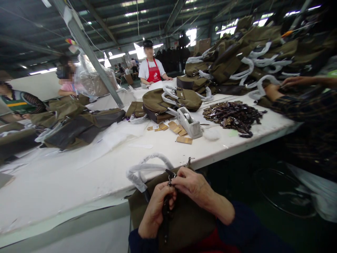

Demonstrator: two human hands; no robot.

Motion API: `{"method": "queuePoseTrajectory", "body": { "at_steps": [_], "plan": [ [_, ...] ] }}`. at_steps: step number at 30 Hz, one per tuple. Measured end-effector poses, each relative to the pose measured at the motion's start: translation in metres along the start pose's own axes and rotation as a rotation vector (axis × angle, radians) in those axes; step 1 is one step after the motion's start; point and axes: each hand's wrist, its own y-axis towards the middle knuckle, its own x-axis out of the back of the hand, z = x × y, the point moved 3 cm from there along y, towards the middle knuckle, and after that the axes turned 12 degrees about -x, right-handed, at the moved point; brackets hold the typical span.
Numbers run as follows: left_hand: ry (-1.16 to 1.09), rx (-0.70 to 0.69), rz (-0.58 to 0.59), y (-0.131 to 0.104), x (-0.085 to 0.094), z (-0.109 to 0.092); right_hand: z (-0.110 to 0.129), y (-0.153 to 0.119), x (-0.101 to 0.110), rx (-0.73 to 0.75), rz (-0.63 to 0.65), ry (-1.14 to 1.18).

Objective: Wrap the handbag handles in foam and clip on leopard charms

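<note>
An olive canvas bag (pixel 192 218) lies at the table's near edge and over my lap. Its handles (pixel 151 167) are wrapped in white film and stand up behind my hands. My left hand (pixel 156 207) is closed round a dark strap (pixel 165 221) whose lower end hangs down over the bag. Close against it, my right hand (pixel 196 186) pinches a small silver metal clasp (pixel 170 177) at the strap's upper end, beside a dark tab on the bag. My fingers partly cover the clasp, so I cannot tell whether it is fastened.
A grey tape dispenser (pixel 189 123) stands beyond the bag, with several brown tags (pixel 175 127) beside it. Right of it lies a heap of dark straps (pixel 233 114). Olive bags (pixel 160 102) are piled behind. A co-worker's sleeve (pixel 302 105) reaches in from the right; other people work across the table.
</note>
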Motion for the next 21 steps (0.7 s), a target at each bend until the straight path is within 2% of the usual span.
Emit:
{"method": "queuePoseTrajectory", "body": {
  "at_steps": [7, 12, 15, 21],
  "plan": [
    [-0.045, 0.017, 0.080, -0.004, 0.001, 0.002, -0.008, 0.000, -0.007, 0.047, 0.024, 0.121],
    [0.211, -0.115, -0.038, -0.008, 0.002, -0.004, -0.005, 0.001, -0.003, -0.055, 0.024, 0.173],
    [0.335, -0.149, -0.085, -0.010, 0.004, -0.002, -0.001, 0.002, 0.001, -0.111, 0.035, 0.105],
    [0.493, -0.238, -0.131, -0.012, 0.002, -0.005, 0.007, 0.007, 0.004, -0.132, 0.062, -0.010]
  ]
}}
